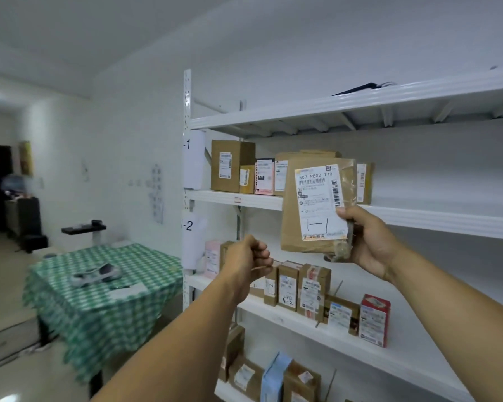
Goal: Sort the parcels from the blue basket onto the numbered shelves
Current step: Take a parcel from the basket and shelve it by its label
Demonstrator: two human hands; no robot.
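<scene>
forearms reach up from the bottom of the view toward the shelving. the right grip point(366, 242) holds the parcel point(317, 198) by its lower right corner, thumb flat on the front of the white label and fingers curled behind. the left grip point(247, 259) is balled into a fist below and left of the parcel, not touching it. a thin pale strip point(263, 267) shows under its fingers, seemingly pinched there; what it is i cannot tell.

the parcel is a flat brown paper mailer, held upright in the air with its label toward the camera and "1-1" hand-written low on that label. it looks light and thin, since one corner pinch carries it without sag. it is probably half-stiff and would bend rather than break. the wrinkled clear tape down its right edge looks slick, so bare paper or the label is likely the surer hold. a corner hold gives little say over tilt, and a hold at mid-edge would steady it better for standing it on end.

just behind it runs the upper shelf point(244, 198), whose paper tag point(188, 145) shows "-1". a row of boxes point(233, 165) stands on this shelf, with bare board to their right. the lower shelf point(273, 313), tagged "-2", carries smaller boxes. far left stands a worktop point(99, 285) under a green checked cloth. the blue basket is not in view.
</scene>
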